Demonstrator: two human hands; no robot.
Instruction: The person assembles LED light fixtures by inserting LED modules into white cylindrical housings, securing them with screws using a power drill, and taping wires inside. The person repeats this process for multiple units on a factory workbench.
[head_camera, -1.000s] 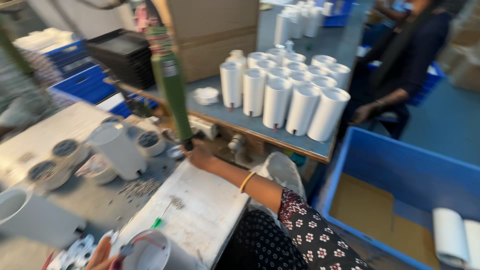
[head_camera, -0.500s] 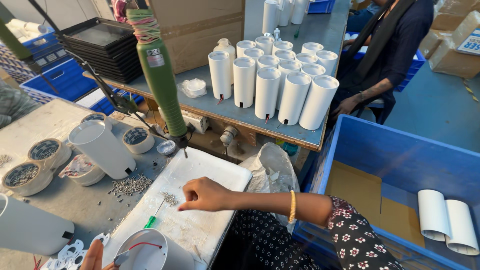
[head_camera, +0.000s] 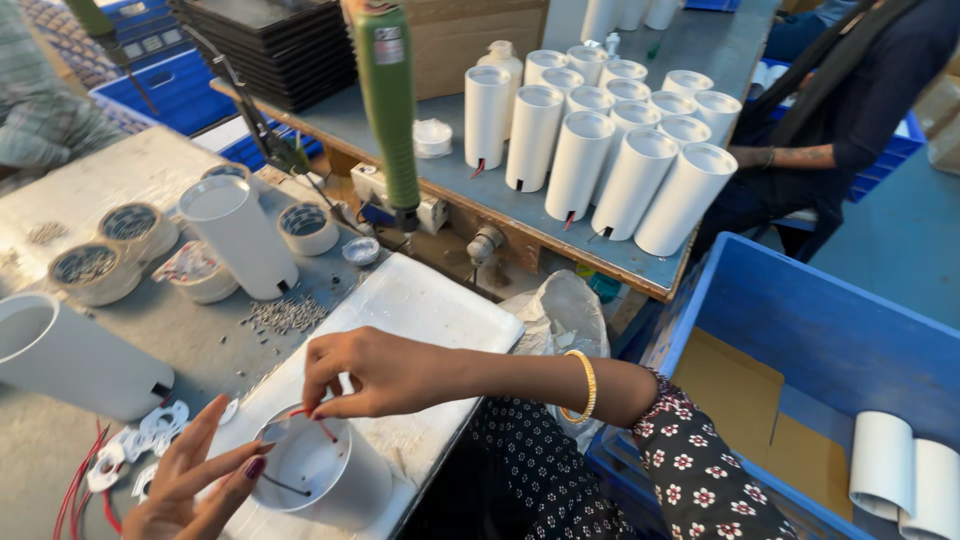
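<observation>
Grey and scuffed, the bench (head_camera: 130, 190) carries a white tray (head_camera: 420, 310) laid flat near its front edge. On the near end of that tray stands a short white cylinder (head_camera: 330, 475), open end up. The right hand (head_camera: 385, 375) hangs over its rim, thumb and forefinger pinched together in a clenched grip on a thin red wire (head_camera: 322, 425) that dips into the opening. The left hand (head_camera: 195, 480) is at the cylinder's left side, fingers spread and fingertips touching its rim, its grip released and holding nothing. Just left of that hand lie small white ring-shaped parts (head_camera: 140, 445) and loose red wires (head_camera: 80, 490). A heap of small screws (head_camera: 285, 315) sits on the bench beside the tray's left edge. Behind it stands a tall white tube (head_camera: 240, 235), with rolls of tape (head_camera: 110, 255) holding more screws to its left, and a larger white tube (head_camera: 70, 355) lies on its side near the bench's front left. A green electric screwdriver (head_camera: 390, 110) hangs tip down above the tray's far end. Beyond it, a second bench holds a cluster of upright white tubes (head_camera: 610, 150) and a stack of black trays (head_camera: 275, 45). A blue crate (head_camera: 800, 330) stands on the right with two white tubes inside. Another person in dark clothing (head_camera: 850, 110) sits at the far right.
</observation>
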